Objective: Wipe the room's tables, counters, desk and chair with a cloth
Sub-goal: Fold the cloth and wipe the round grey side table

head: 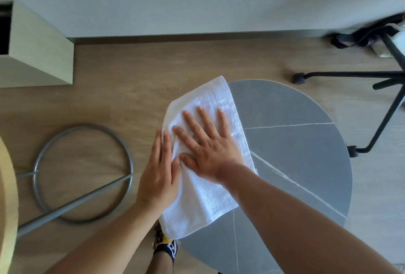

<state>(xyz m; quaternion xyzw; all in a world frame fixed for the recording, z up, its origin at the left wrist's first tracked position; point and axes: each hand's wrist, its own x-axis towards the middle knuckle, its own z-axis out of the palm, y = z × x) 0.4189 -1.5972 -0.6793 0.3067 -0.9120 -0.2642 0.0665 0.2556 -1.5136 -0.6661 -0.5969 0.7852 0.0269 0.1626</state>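
A furnished room — wood floor (135, 72), round side table (295, 142), wheeled chair base (359, 74).

no readable text, labels or numbers

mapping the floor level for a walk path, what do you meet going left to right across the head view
wooden cabinet → grey metal ring base → left hand → right hand on the white cloth → bare part of the round grey table → black chair base
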